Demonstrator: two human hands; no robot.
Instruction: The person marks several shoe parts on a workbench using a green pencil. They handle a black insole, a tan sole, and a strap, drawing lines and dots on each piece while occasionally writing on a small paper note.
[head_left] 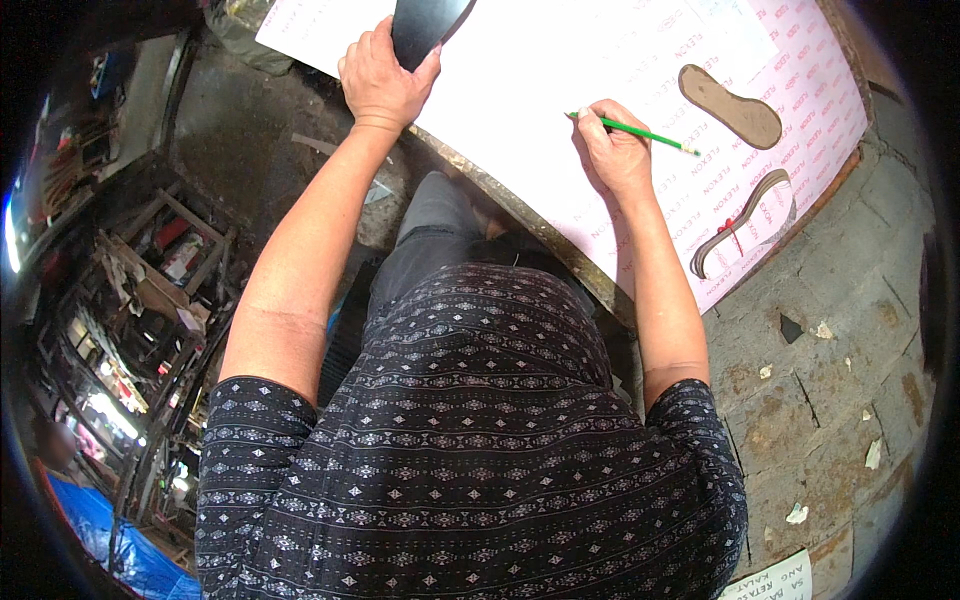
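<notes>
My left hand [388,82] is closed around the near end of a smooth black curved piece [424,32]. It looks like a shoe last or sole form, but the frame's upper edge cuts it off. Between the fingers of my right hand [614,150] is a green pencil [655,136], its point toward the left just above a white sheet with pink print [520,120]. The sheet covers the table under both hands. To the right of the pencil lies a brown sole-shaped piece [730,108].
A sole-shaped bundle with dark edges [735,230] and a red tie lies near the sheet's right corner. The worn table edge [500,200] runs diagonally before me. Scraps litter the paved floor [850,330] at right. Cluttered wooden frames [165,250] and a blue tarp [120,540] are at left.
</notes>
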